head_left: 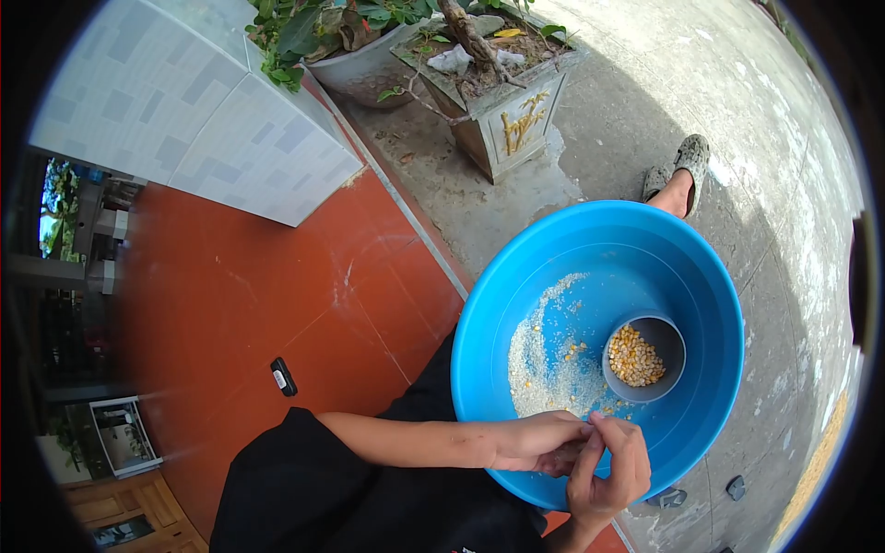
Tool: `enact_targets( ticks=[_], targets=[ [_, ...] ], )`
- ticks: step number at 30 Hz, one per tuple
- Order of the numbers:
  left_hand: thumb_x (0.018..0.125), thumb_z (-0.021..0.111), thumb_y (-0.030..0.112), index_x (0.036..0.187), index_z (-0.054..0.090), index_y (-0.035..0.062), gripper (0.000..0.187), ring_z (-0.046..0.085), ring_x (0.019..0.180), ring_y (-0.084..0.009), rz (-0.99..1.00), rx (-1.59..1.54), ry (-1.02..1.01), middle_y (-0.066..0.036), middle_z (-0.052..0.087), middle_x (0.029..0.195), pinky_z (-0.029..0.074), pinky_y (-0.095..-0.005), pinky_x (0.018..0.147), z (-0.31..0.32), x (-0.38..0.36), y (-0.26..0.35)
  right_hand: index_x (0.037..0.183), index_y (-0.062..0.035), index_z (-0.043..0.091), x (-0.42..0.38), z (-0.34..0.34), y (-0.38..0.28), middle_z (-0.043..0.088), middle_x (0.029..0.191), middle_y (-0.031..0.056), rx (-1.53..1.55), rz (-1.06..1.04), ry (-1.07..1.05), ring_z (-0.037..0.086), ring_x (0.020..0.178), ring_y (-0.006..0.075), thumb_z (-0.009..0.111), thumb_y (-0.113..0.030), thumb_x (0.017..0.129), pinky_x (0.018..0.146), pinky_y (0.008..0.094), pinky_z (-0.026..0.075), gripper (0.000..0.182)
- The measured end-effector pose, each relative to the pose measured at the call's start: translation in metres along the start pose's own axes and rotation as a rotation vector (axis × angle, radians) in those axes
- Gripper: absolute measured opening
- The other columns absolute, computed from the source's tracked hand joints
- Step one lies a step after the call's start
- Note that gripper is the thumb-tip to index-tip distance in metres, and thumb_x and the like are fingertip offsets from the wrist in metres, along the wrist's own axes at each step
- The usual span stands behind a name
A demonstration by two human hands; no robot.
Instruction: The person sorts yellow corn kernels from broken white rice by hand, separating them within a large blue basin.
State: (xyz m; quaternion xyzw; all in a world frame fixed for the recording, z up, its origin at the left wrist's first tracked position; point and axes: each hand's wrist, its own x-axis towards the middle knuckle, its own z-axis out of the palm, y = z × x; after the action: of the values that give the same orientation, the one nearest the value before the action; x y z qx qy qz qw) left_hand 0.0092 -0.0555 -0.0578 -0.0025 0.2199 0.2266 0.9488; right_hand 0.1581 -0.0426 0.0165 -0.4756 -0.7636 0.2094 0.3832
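Note:
A large blue basin (710, 276) sits in front of me. Pale, rice-like grains (539, 369) are spread over its left and lower floor, with a few corn kernels (575, 350) among them. Inside the basin stands a grey cup (678, 373) partly filled with yellow corn kernels (634, 358). My left hand (544, 441) has its fingers curled, over the near side of the basin. Against it, my right hand (613, 470) has thumb and forefinger pinched together, and the fingertips of both hands meet. Whatever lies between the fingers is hidden or too small to name.
Potted plants in a square planter (516, 129) and a round pot (364, 74) stand beyond the basin. A person's foot in a clog (687, 175) shows past its rim. A black device (283, 376) lies on the red tiles (323, 304). Sandals (668, 498) lie at lower right.

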Motion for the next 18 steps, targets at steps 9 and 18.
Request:
enact_targets(
  ticks=[9,18],
  targets=[
    [0.117,0.057,0.043,0.107,0.064,0.0157,0.03,0.06,0.094,-0.0111,0.286,-0.252,0.279,0.001,0.061,0.105,0.051,-0.0296,0.08,0.018,-0.001,0.019,0.111,-0.0016,0.078,0.003,-0.001,-0.003,0.076,0.107,0.0135,-0.047,0.052,-0.106,0.073,0.099,0.0323,0.075,0.01,0.087,0.085,0.0415,0.058,0.027],
    [0.12,0.049,0.04,0.125,0.068,0.0037,0.042,0.069,0.117,-0.024,0.37,-0.315,0.257,-0.009,0.068,0.121,0.057,-0.0412,0.108,0.014,0.0,0.025,0.109,-0.0088,0.079,0.008,0.007,-0.012,0.061,0.155,0.0202,-0.221,0.124,-0.266,0.06,0.142,0.0445,0.086,0.001,0.08,0.114,0.056,0.051,0.031]
  ],
)
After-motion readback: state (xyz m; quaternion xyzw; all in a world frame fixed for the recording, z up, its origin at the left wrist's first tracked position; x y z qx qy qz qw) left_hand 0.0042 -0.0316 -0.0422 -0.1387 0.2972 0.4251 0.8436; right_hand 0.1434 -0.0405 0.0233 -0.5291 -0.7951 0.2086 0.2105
